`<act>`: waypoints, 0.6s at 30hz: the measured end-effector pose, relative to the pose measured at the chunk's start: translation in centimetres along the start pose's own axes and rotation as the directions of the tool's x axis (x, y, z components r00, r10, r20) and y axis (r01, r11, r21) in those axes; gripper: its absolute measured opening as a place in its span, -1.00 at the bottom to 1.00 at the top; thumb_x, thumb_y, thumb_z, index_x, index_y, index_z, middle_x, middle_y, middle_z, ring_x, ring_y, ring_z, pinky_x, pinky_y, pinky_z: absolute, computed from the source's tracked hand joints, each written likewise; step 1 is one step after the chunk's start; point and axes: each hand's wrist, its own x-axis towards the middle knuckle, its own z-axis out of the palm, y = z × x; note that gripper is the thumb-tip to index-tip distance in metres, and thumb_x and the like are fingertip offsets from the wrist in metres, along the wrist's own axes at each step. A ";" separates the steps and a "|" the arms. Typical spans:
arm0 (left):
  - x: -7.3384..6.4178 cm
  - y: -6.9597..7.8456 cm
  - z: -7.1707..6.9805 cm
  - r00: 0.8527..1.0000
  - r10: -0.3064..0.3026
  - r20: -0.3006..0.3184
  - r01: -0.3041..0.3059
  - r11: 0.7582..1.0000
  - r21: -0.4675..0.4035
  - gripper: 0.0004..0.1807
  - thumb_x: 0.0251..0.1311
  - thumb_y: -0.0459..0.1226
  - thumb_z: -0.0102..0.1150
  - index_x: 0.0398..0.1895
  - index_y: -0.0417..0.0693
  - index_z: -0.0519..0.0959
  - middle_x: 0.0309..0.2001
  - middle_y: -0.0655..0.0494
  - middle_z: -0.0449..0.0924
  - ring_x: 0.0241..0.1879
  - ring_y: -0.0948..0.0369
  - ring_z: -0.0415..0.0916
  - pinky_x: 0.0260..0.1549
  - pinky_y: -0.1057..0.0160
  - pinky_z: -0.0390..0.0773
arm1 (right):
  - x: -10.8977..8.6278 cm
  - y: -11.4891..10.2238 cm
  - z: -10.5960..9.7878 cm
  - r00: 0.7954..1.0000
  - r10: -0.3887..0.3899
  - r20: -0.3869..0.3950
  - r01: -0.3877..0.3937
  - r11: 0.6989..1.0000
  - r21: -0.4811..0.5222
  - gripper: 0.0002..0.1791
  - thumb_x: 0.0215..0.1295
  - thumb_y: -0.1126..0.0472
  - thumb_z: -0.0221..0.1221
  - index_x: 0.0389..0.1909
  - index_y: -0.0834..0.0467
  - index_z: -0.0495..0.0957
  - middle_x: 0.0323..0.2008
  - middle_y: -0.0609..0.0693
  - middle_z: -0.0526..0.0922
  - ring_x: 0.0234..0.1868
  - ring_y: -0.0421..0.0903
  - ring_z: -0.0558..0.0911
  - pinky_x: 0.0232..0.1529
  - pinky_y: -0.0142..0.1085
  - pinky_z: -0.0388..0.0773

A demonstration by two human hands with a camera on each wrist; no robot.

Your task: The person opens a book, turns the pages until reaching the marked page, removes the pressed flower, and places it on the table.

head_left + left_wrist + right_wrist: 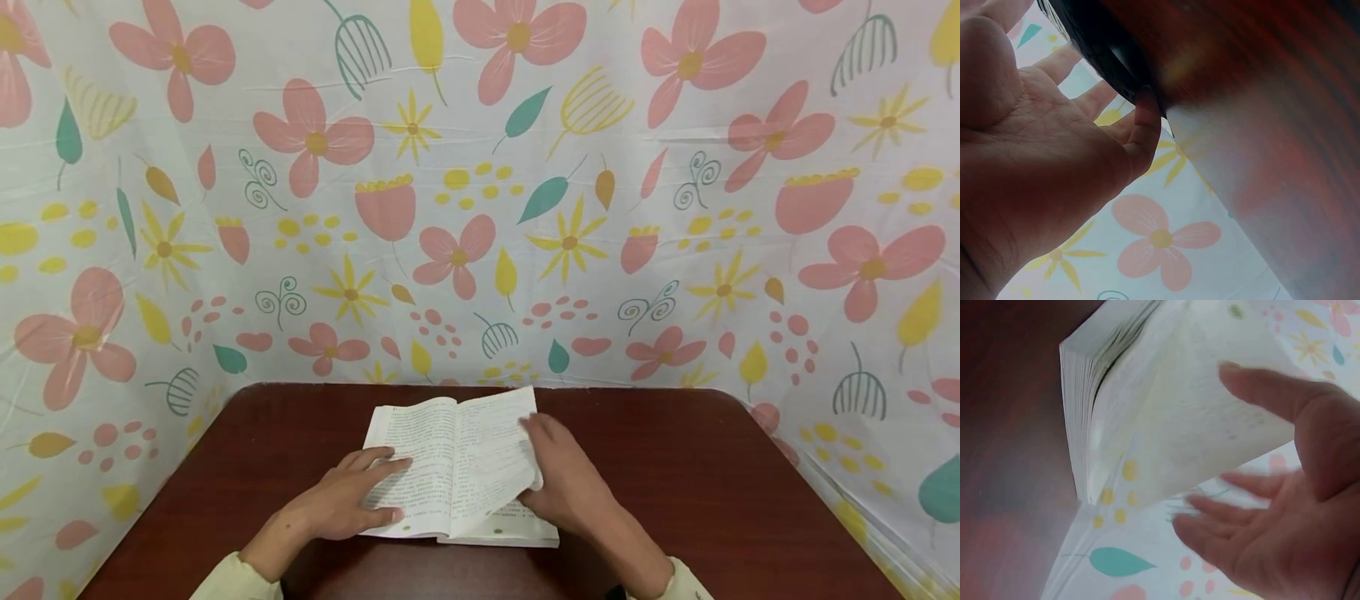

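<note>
A thick paperback book (420, 467) lies spread on the table, its pages covered in small print. My left hand (345, 500) rests on the left page with fingers and thumb spread. In the left wrist view, that hand (1054, 144) reaches round the dark-looking edge of the book. On the right, a leaf (495, 458) stands lifted and slants over the page below. My right hand (570, 479) is at the leaf's outer edge, fingertips touching it. In the right wrist view, its thumb (1266, 390) overlaps the leaf and sits well apart from the loosely bent fingers.
The dark reddish-brown table (675, 450) has a glossy top with rounded far corners. A white cloth (465, 333) printed with pink, yellow and green flowers and leaves hangs behind and along both sides. Light sleeves (236, 579) cover both forearms.
</note>
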 end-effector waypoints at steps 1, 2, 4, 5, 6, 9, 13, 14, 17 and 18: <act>0.0 0.0 0.0 1.000 0.001 -0.004 -0.001 1.000 0.004 -0.25 0.29 0.20 0.17 0.49 0.20 0.31 0.46 -0.06 0.20 0.40 -0.18 0.12 0.18 -0.31 0.29 | 0.0 0.0 0.0 0.999 0.026 -0.031 -0.025 0.999 0.025 0.01 -0.11 0.17 0.56 0.38 0.36 0.28 0.33 0.31 0.36 0.36 0.22 0.36 0.24 0.06 0.41; 0.0 0.0 0.0 1.000 0.000 -0.007 0.000 1.000 0.006 -0.25 0.29 0.20 0.16 0.49 0.19 0.32 0.45 -0.06 0.20 0.40 -0.18 0.13 0.18 -0.30 0.29 | 0.1 0.1 0.1 0.998 0.047 -0.045 -0.044 0.996 0.074 0.06 -0.07 0.16 0.55 0.43 0.35 0.20 0.36 0.32 0.31 0.40 0.23 0.31 0.29 0.08 0.36; 0.0 0.1 0.0 1.000 -0.018 -0.004 0.018 1.000 -0.012 -0.27 0.30 0.22 0.13 0.48 0.20 0.33 0.45 -0.05 0.20 0.41 -0.17 0.12 0.20 -0.30 0.27 | 0.2 -0.3 0.3 0.994 0.102 -0.035 -0.095 0.980 0.178 0.09 0.06 0.15 0.49 0.51 0.35 0.05 0.41 0.29 0.26 0.43 0.21 0.27 0.30 0.08 0.34; 0.1 0.1 -0.1 1.000 -0.030 -0.003 0.030 0.999 -0.021 -0.29 0.32 0.23 0.08 0.47 0.21 0.34 0.45 -0.04 0.21 0.41 -0.16 0.12 0.20 -0.31 0.27 | 0.2 -0.5 0.5 0.994 0.113 -0.010 -0.107 0.965 0.241 0.06 0.14 0.17 0.44 0.53 0.32 0.01 0.43 0.25 0.25 0.44 0.17 0.28 0.30 0.07 0.35; 0.1 0.2 -0.1 0.999 -0.041 -0.005 0.041 0.999 -0.035 -0.30 0.35 0.25 0.02 0.47 0.22 0.34 0.45 -0.03 0.22 0.41 -0.15 0.12 0.20 -0.31 0.26 | 0.2 -0.8 0.8 0.994 0.111 0.019 -0.111 0.945 0.306 0.03 0.19 0.21 0.40 0.55 0.29 -0.02 0.44 0.21 0.25 0.43 0.14 0.30 0.29 0.04 0.37; 0.4 0.4 -0.2 0.997 -0.072 -0.032 0.068 0.993 -0.100 -0.35 0.46 0.24 -0.19 0.47 0.18 0.35 0.44 0.00 0.25 0.44 -0.13 0.12 0.26 -0.29 0.21 | 0.1 -1.7 1.6 0.992 0.046 0.118 -0.096 0.880 0.466 -0.03 0.27 0.35 0.28 0.59 0.18 -0.07 0.49 0.09 0.22 0.41 0.07 0.35 0.24 0.01 0.43; 0.9 0.6 -0.4 0.981 -0.164 -0.100 0.135 0.960 -0.245 -0.34 0.53 0.21 -0.41 0.50 0.14 0.30 0.42 0.11 0.33 0.46 0.00 0.16 0.36 -0.16 0.15 | -0.4 -3.1 2.5 0.971 -0.085 0.222 -0.052 0.835 0.548 -0.04 0.28 0.40 0.23 0.60 0.10 -0.09 0.54 -0.01 0.12 0.43 0.08 0.33 0.24 -0.03 0.45; 1.0 0.6 -0.5 0.973 -0.200 -0.113 0.162 0.945 -0.283 -0.33 0.53 0.22 -0.47 0.51 0.17 0.29 0.39 0.13 0.38 0.45 0.04 0.18 0.37 -0.13 0.15 | -0.6 -3.4 2.6 0.964 -0.108 0.241 -0.042 0.838 0.544 -0.05 0.29 0.40 0.23 0.60 0.10 -0.08 0.54 0.00 0.10 0.44 0.09 0.32 0.23 -0.04 0.46; 1.1 0.7 -0.9 0.938 -0.322 -0.128 0.252 0.887 -0.386 -0.28 0.48 0.30 -0.59 0.51 0.31 0.27 0.29 0.15 0.50 0.42 0.07 0.23 0.32 -0.14 0.21 | -1.2 -4.1 2.8 0.943 -0.167 0.287 0.015 0.885 0.466 -0.10 0.31 0.31 0.24 0.58 0.11 -0.02 0.53 -0.02 0.13 0.46 0.04 0.29 0.28 -0.08 0.41; 1.2 0.7 -1.0 0.926 -0.354 -0.129 0.274 0.868 -0.414 -0.27 0.45 0.33 -0.63 0.51 0.36 0.26 0.24 0.14 0.54 0.40 0.06 0.27 0.29 -0.16 0.23 | -1.4 -4.3 2.8 0.936 -0.184 0.299 0.041 0.902 0.429 -0.11 0.31 0.27 0.24 0.58 0.11 0.00 0.53 -0.03 0.15 0.46 0.01 0.28 0.30 -0.09 0.39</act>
